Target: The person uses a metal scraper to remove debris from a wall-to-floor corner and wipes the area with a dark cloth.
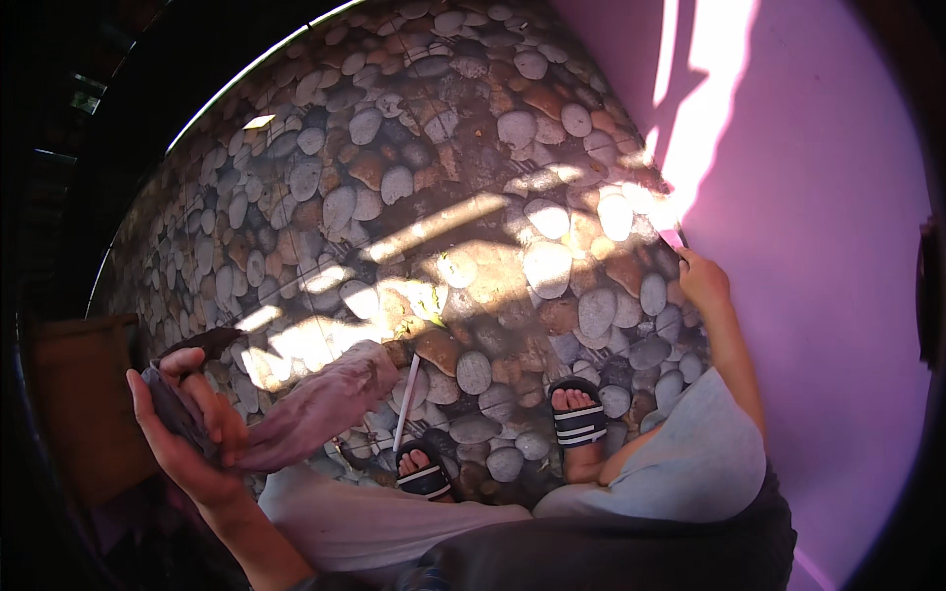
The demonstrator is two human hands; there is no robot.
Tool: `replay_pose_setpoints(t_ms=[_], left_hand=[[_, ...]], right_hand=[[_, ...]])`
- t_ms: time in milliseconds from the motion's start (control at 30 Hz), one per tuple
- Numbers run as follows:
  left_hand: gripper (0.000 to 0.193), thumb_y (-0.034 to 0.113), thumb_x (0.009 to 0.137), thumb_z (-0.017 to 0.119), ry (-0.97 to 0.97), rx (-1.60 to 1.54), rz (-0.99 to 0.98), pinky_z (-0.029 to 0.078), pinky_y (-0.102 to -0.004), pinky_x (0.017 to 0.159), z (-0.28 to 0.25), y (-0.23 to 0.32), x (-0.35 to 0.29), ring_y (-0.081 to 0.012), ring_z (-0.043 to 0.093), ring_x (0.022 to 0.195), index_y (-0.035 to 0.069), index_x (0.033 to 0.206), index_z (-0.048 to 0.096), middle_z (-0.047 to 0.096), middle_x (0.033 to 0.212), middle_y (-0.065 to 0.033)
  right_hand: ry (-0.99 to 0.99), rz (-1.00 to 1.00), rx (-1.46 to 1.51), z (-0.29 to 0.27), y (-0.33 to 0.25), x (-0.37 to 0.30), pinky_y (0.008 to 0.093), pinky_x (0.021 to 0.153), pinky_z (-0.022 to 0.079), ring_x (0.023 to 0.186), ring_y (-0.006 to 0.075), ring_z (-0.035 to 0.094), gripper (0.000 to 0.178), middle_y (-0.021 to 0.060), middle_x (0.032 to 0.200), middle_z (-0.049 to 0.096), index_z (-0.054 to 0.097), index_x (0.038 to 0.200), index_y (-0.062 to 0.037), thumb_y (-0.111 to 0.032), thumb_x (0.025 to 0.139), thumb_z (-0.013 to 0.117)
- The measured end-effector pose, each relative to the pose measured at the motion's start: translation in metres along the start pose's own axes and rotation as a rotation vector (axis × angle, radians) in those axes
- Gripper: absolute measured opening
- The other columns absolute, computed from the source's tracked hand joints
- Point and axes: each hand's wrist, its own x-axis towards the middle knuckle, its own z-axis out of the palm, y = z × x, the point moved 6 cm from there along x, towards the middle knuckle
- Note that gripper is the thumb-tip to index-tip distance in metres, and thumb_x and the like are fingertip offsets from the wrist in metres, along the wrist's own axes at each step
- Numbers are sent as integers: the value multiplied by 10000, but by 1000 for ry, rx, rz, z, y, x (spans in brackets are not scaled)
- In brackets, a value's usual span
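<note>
My left hand (202, 428), at the lower left, is closed round a bunched mauve cloth (320, 404). The cloth's long end hangs out to the right over the floor, and a darker fold shows by the fingers. Off to the right, my right arm stretches forward to the foot of the pink-purple wall (828, 236). There my right hand (705, 282) is closed, with a small thin thing (673, 238), dark and pinkish, sticking out past the fingers towards the wall's lower edge. Glare and its small size hide what kind of thing it is.
The floor (473, 374) has a pebble pattern, crossed by bright bands of sunlight. A thin white stick (406, 404) lies beside my striped sandal (424, 475); my other sandal (579, 422) is farther right. A brown wooden box-like piece (84, 404) stands at the left.
</note>
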Motion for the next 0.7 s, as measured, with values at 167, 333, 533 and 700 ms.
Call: replay_pose_setpoints(t_ms=[167,333,533,700], left_hand=[[633,510,1036,221,65,43,-30,215,-235,273,8,-2,-2,-98,230,278,-28,1084,552,332,470,3],[583,491,1043,252,99,61,-30,197,-222,276,6,-9,1,-80,217,284,-8,1109,547,304,482,22],[571,482,1043,270,24,72,-16,194,-224,282,7,-7,2,-80,219,288,-14,1109,545,309,482,22],[579,491,1038,270,87,67,-59,188,-229,278,17,-16,11,-89,212,286,-15,1103,544,305,474,15]], right_hand=[[-25,-35,13,8,-19,16,464,846,512,944,370,653,364,184,1021,687,628,1261,-189,-271,938,480],[2,-55,-71,1,-22,74,462,825,518,904,366,666,360,186,1014,689,635,1250,-157,-271,937,497],[-13,-138,-57,-8,-33,69,435,826,528,933,325,676,285,172,1002,700,709,1053,-91,-164,894,485],[-117,-68,-164,-5,-51,102,467,824,515,937,365,668,294,200,1010,687,680,1089,-66,-210,889,520]])
